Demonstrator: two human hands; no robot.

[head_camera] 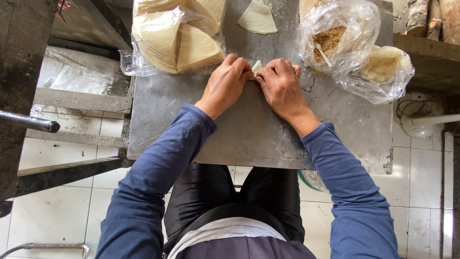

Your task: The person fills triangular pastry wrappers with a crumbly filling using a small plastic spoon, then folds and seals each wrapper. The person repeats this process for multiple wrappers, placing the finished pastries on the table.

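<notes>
Near the far edge of the worktop (249, 139), the left hand (225, 85) and right hand (282, 86) pinch closed on a small pale wrapper piece (257, 66) between them, seemingly mid-fold, calling for steady, even fingertip pressure.

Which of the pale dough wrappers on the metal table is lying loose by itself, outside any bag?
The single wedge-shaped wrapper at the top middle, beyond both hands. The stacked wrappers sit in a clear plastic bag at top left, and a small piece is pinched between the hands.
</notes>
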